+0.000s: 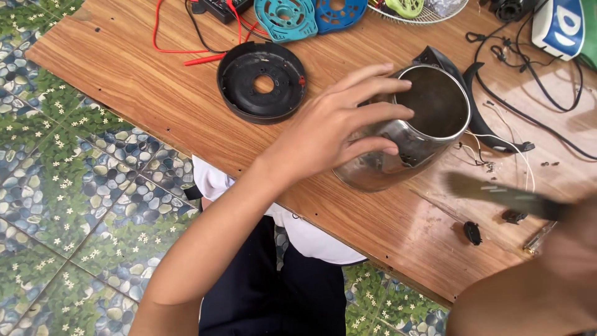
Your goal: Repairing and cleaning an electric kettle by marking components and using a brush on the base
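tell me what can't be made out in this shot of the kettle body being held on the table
- Right hand, head view: motion-blurred and cut off by the right edge; its grip on the brush can't be read.
- Kettle body: near side hidden under the left hand.
- Small black parts: too small to identify.

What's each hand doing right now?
Left hand: fingers spread, gripping the kettle.
Right hand: blurred, seems closed on a brush.
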